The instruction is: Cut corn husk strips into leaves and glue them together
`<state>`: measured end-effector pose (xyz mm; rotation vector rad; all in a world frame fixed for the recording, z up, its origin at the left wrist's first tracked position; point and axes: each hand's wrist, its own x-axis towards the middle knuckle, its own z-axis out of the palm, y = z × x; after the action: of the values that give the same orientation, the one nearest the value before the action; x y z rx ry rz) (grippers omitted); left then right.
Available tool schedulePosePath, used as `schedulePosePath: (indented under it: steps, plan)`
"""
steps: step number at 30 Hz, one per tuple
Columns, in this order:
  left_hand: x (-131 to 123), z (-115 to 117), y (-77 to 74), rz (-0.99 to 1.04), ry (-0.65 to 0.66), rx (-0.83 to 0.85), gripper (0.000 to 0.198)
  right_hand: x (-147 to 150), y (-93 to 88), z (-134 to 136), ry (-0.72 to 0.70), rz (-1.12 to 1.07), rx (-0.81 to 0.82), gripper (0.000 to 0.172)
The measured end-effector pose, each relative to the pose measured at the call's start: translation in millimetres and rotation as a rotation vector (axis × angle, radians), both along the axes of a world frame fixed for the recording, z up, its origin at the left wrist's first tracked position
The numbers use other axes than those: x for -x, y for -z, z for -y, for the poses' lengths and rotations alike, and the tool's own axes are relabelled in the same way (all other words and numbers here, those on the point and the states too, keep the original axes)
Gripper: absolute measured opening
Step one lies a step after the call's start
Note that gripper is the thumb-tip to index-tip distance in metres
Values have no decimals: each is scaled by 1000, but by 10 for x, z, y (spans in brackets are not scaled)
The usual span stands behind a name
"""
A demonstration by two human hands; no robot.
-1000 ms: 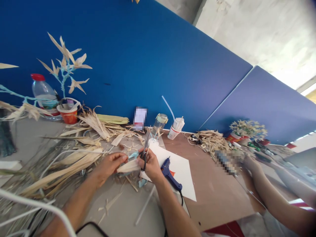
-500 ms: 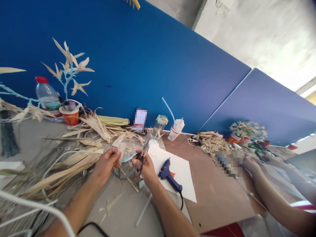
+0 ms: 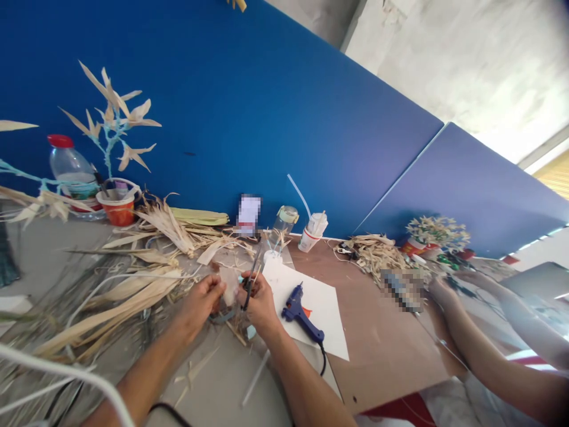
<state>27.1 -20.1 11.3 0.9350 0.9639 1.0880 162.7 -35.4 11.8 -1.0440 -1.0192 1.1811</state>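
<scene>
Between the thumb and fingers of my left hand (image 3: 207, 299) is a pale, thin piece of corn husk (image 3: 229, 284). My right hand (image 3: 258, 299) is closed around a pair of scissors (image 3: 253, 267), whose blades point up and away from me. The husk's right edge lies close to the fingertips of my right hand; whether they touch it, I cannot tell. A light blue strip shows by those fingertips, mostly hidden. Right of my hands a blue glue gun (image 3: 302, 314) rests on a white sheet (image 3: 335, 332).
Dried corn husks (image 3: 133, 302) spread over the table at left. Behind stand a husk-flower plant (image 3: 111, 130), a red cup (image 3: 116, 209), a bottle (image 3: 71, 169), a phone (image 3: 249, 213), a jar (image 3: 285, 220) and a white cup (image 3: 311, 234). At right are another person's arms (image 3: 471, 344).
My hands have come closer together, and the husk piece has moved right, toward my right hand. The light blue strip is now more hidden. The view has shifted slightly.
</scene>
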Motion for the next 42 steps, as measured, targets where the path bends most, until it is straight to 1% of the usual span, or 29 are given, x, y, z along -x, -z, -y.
schedulePosePath:
  steps: [5,8,12,16,19,21,23,26,29,31,34,37,42]
  plan:
    - [52,-22,-11,-23,103,14,38,-76,-9,-21,-38,-56,18,39]
    - [62,-29,-40,-58,111,10,36,-83,-14,-24,-49,-58,28,39]
    - [62,-40,-60,-157,47,-38,33,-77,-24,-27,-50,-9,43,40]
    - [85,-75,-23,-278,5,-118,31,-78,-9,-42,-53,67,39,39]
    - [136,-126,30,-339,-73,-134,31,-87,-8,-40,-59,97,18,41]
    - [187,-172,65,-359,-142,-143,31,-95,-22,-21,-98,134,13,41]
    - [244,-220,89,-372,-217,-146,31,-102,-45,14,-166,226,28,39]
    - [323,-270,88,-384,-323,-152,31,-106,-90,83,-247,487,41,35]
    - [373,-275,44,-368,-377,-148,30,-100,-147,146,-279,784,-2,32]
    - [391,-266,11,-365,-401,-142,28,-92,-185,176,-300,912,-43,29]
    - [405,-260,-14,-379,-427,-144,27,-76,-222,201,-326,1000,-73,27]
    - [409,-268,-5,-378,-423,-137,27,-60,-229,211,-332,1042,-60,26]
    - [402,-274,13,-379,-413,-127,29,-35,-204,223,-350,1055,-52,22]
